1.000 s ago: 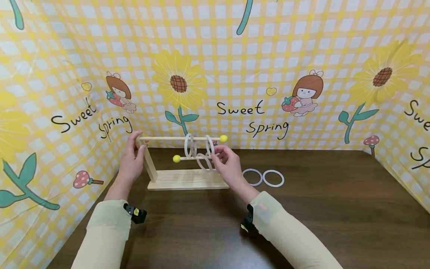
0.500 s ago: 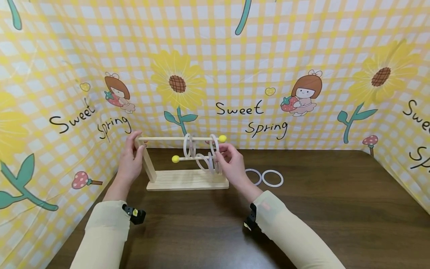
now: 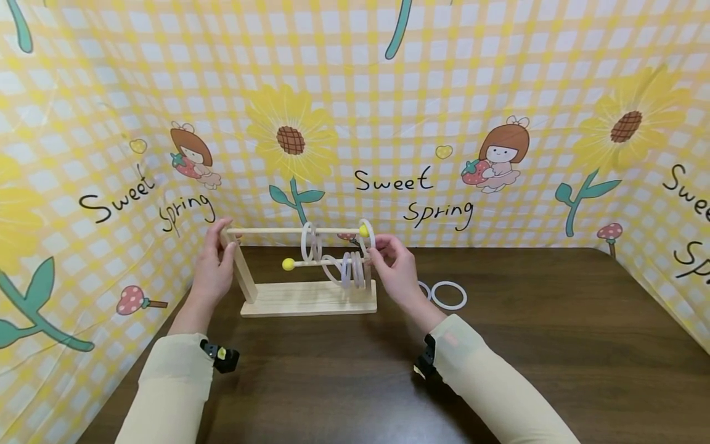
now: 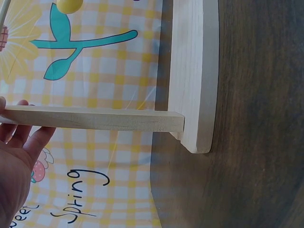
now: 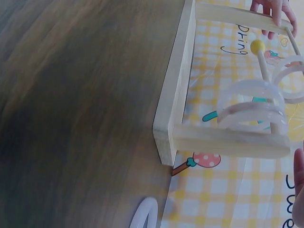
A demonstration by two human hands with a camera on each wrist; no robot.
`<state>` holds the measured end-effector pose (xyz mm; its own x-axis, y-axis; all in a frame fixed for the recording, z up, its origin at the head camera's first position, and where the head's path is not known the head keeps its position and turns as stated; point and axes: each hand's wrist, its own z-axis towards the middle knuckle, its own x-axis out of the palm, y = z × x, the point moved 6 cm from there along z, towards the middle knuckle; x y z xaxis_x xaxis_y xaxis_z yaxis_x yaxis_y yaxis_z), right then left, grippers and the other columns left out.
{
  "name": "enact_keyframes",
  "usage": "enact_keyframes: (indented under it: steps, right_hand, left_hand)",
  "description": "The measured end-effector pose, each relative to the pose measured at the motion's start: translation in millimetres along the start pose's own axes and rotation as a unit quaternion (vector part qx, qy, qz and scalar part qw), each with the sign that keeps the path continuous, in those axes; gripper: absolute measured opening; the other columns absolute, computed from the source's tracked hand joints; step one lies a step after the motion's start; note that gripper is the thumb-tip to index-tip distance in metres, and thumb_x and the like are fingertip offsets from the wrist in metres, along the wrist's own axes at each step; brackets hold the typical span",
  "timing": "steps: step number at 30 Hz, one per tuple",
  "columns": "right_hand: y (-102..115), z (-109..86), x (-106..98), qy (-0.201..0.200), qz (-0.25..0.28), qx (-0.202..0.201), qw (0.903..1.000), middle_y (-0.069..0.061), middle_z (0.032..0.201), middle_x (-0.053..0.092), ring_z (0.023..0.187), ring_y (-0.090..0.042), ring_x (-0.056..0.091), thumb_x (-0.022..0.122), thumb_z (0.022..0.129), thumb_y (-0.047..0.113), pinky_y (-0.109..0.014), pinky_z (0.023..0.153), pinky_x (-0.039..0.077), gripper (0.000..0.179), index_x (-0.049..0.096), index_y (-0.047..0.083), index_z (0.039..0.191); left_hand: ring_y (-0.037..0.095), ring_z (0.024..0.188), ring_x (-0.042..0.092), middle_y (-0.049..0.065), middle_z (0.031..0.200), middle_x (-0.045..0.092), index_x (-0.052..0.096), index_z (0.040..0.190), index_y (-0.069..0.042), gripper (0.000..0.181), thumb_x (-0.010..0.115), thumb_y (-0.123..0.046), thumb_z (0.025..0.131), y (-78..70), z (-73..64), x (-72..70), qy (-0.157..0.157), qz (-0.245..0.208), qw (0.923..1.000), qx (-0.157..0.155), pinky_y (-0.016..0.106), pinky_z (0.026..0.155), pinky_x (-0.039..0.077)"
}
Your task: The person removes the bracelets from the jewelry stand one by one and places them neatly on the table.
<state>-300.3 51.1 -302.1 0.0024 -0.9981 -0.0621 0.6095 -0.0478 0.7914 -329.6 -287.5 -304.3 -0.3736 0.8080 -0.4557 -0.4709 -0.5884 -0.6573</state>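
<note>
A wooden stand has an upper rod and a lower rod, each tipped with a yellow knob. My left hand grips the top of its left post between thumb and fingers. At the right end of the upper rod, my right hand pinches a whitish ring beside the yellow knob. Further left on that rod hang other pale rings. Several rings encircle the lower rod near the right post. The pinched ring is out of the right wrist view.
Two pale rings lie flat on the dark wooden table right of the stand; one ring shows fully, the other is partly behind my right hand. A checked cloth rises behind and at both sides.
My right hand has slid the ring rightward along the upper rod to its knob. More rings on the lower rod have come into sight. My left hand stays on the post.
</note>
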Motion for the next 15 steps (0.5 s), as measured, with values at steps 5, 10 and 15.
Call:
enact_keyframes:
  steps: [5,10,15]
  right_hand:
    - [-2.0,-0.4,-7.4,-0.002,-0.004,-0.004,1.0,-0.033,0.093,0.059,0.069,-0.011,0.059,0.056,0.092,-0.011,-0.021,0.063,0.049,0.016,0.055,-0.016,0.107]
    - [0.2,-1.2,-15.1,0.0,-0.016,-0.01,0.9998,-0.032,0.093,0.061,0.069,-0.007,0.059,0.055,0.093,-0.011,-0.02,0.06,0.047,0.015,0.056,-0.014,0.107]
    - [3.7,-1.0,-23.8,-0.004,-0.037,-0.024,0.999,-0.031,0.091,0.062,0.068,-0.018,0.061,0.055,0.092,-0.011,-0.019,0.057,0.044,0.015,0.055,-0.015,0.107]
  left_hand:
    - [0.037,0.11,0.054,0.026,0.12,0.058,0.035,0.145,-0.012,0.045,0.042,-0.001,0.102,-1.4,-0.2,0.2,-0.004,-0.004,1.0,0.006,0.013,0.08,0.038]
    - [0.035,0.11,0.054,0.025,0.12,0.058,0.035,0.145,-0.013,0.044,0.042,-0.002,0.102,-1.0,-0.4,0.1,-0.007,0.005,0.9999,0.006,0.014,0.08,0.037]
    - [0.034,0.109,0.054,0.024,0.12,0.058,0.035,0.145,-0.014,0.044,0.042,-0.003,0.103,0.0,-0.2,0.0,-0.007,0.01,0.9999,0.004,0.015,0.077,0.037]
